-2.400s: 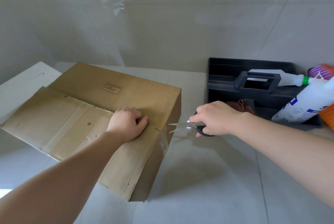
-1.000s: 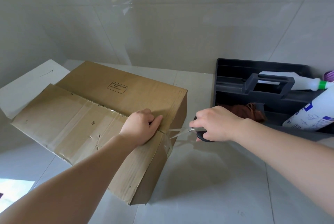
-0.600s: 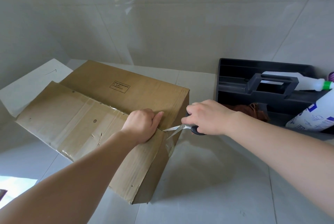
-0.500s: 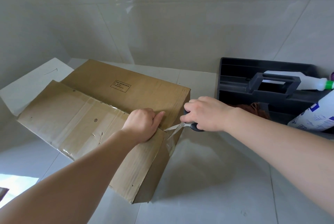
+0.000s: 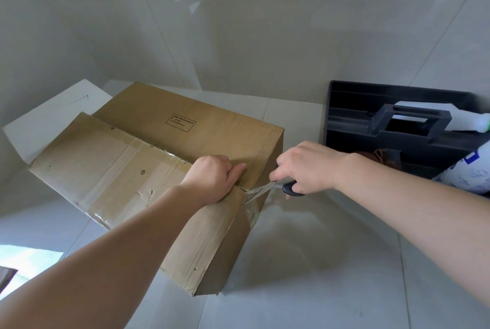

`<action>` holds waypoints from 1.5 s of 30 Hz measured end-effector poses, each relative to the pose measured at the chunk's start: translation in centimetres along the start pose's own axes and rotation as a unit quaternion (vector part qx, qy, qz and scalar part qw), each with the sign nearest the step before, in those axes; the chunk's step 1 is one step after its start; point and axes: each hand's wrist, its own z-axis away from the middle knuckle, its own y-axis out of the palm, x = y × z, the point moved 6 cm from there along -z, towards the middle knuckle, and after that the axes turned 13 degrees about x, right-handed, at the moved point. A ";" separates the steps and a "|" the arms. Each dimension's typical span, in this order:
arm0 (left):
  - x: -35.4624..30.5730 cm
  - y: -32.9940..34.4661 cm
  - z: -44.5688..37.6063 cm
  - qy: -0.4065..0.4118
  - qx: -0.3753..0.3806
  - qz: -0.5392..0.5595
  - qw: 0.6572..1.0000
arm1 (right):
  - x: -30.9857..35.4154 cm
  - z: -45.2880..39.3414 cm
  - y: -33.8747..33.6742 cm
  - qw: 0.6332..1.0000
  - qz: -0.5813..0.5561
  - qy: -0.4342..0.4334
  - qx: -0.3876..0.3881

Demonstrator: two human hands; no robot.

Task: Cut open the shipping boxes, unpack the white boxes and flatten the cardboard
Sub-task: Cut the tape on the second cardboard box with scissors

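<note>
A brown cardboard shipping box point(image 5: 185, 135) lies on the pale tiled floor, its top seam covered with clear tape. My left hand point(image 5: 212, 178) grips the edge of the near top flap close to the box's right end, fingers curled over it. My right hand point(image 5: 309, 167) holds black-handled scissors point(image 5: 275, 187) just right of the box. Their blades are slightly apart and the tips touch the tape at the right end of the seam. What is inside the box is hidden.
A black plastic caddy point(image 5: 392, 127) with a carrying handle stands at the right against the wall, with white bottles point(image 5: 469, 172) and a brown cloth in it. A flat white sheet point(image 5: 53, 114) lies behind the box at the left. Tiled walls close the corner.
My right hand has brought the scissors left from beside the box until the tips reach the taped seam. My left hand has kept its place on the flap.
</note>
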 end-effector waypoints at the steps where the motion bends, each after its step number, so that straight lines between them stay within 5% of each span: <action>1: 0.0 0.0 0.0 0.000 0.000 0.000 1.000 | -0.1 0.1 0.0 1.000 -0.007 0.000 0.003; 7: 0.0 0.0 -0.1 -0.006 0.009 -0.004 1.000 | 0.2 -0.5 -0.4 0.999 -0.038 -0.016 0.036; 18: 0.0 -0.1 0.1 -0.009 0.001 0.012 1.000 | 0.8 0.7 1.2 0.998 -0.048 0.025 -0.028; 28: 0.0 -0.9 0.2 -0.032 -0.006 0.036 0.999 | 1.4 0.3 1.8 0.996 0.027 0.080 0.032; 39: -1.2 -2.9 -1.5 -0.087 0.205 -0.011 0.975 | 0.2 3.6 3.6 0.987 -0.053 0.142 -0.048; 45: -1.3 -1.0 -1.5 -0.070 0.123 0.130 0.981 | -0.5 4.1 3.9 0.978 -0.091 0.177 -0.053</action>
